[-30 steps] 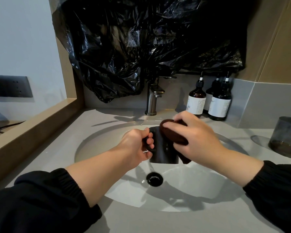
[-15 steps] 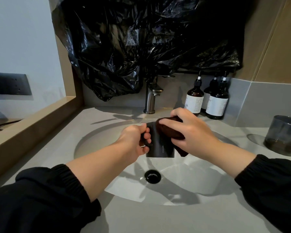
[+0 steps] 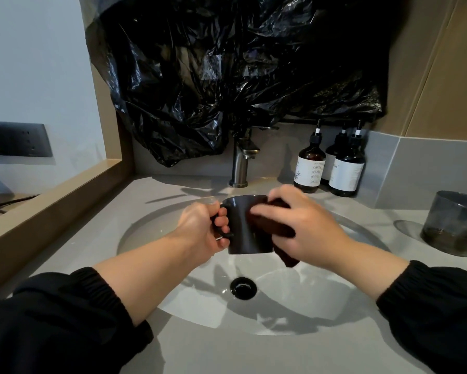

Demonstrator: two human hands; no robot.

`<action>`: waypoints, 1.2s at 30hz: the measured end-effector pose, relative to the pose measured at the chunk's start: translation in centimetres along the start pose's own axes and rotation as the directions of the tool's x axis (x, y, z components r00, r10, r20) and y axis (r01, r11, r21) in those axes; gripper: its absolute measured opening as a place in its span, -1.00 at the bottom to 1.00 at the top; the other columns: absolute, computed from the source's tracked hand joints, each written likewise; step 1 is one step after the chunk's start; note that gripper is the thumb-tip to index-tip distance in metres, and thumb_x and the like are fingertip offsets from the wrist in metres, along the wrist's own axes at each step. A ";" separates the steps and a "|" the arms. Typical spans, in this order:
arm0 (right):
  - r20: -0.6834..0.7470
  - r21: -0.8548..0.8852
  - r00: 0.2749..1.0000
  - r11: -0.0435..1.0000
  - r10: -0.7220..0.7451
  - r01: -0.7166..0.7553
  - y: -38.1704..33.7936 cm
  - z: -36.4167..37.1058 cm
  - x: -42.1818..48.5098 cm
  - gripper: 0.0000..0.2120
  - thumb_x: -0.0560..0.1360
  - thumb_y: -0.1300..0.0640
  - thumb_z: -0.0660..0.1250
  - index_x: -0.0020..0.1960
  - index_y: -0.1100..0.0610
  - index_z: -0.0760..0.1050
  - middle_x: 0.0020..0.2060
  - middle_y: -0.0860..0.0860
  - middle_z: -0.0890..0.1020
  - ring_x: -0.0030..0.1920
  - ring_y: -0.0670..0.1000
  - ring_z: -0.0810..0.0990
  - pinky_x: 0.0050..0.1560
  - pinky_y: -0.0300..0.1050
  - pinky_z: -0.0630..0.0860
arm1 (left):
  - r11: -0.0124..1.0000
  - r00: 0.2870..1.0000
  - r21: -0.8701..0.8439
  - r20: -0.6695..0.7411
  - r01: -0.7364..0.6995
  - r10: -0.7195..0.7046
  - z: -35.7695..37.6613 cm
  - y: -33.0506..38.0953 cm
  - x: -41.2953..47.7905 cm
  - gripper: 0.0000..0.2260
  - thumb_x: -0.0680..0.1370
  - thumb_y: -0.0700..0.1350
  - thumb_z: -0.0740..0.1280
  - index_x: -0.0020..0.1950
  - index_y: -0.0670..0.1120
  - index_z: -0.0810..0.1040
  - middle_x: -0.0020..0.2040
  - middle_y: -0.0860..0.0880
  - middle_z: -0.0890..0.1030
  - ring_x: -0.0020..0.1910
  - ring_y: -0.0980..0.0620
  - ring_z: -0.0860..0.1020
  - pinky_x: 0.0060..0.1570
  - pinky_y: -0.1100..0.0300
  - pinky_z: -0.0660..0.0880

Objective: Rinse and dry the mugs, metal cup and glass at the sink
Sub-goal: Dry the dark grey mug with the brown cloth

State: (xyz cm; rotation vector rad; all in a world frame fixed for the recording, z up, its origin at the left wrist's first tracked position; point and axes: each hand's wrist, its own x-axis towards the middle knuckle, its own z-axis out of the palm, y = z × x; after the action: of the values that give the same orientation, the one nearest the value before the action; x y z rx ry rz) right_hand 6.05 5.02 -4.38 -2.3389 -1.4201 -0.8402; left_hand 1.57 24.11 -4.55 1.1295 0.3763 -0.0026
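Fingers (image 3: 223, 227) of my left hand (image 3: 197, 236) are hooked through the handle of the black mug (image 3: 240, 236) and clamped on it, while my right hand (image 3: 310, 233) curls a dark cloth (image 3: 280, 229) around the mug's side. Mug's upright in the air over the sink (image 3: 334, 309), above the drain (image 3: 243, 288). Looks ceramic to me: rigid, some weight, slippery if wet, chips easily, so the handle's the safe hold. Faucet (image 3: 241, 163) sits close behind, bottles (image 3: 309, 168) and a smoky glass (image 3: 453, 222) on the counter (image 3: 227, 354) to the right. Most free room is toward me.
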 end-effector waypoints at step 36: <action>0.000 -0.359 0.996 0.930 0.088 -0.082 -2.0 -0.9 0.3 -0.57 0.14 0.21 0.57 0.01 0.10 0.62 -0.14 0.09 0.54 -0.18 0.15 0.54 -0.43 -0.16 0.33 | 0.997 0.999 0.068 -0.035 -0.024 0.026 0.5 -0.6 -0.3 -0.66 0.65 -0.10 0.08 -0.32 -0.08 0.35 -0.55 0.02 0.32 -0.43 0.04 0.27 -0.40 0.20 0.18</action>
State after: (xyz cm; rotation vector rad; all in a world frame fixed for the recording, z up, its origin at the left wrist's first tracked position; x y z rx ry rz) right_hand 4.09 5.78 -3.61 -2.6549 -1.2443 -1.1411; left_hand 1.34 23.35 -4.77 1.2022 0.3962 0.0272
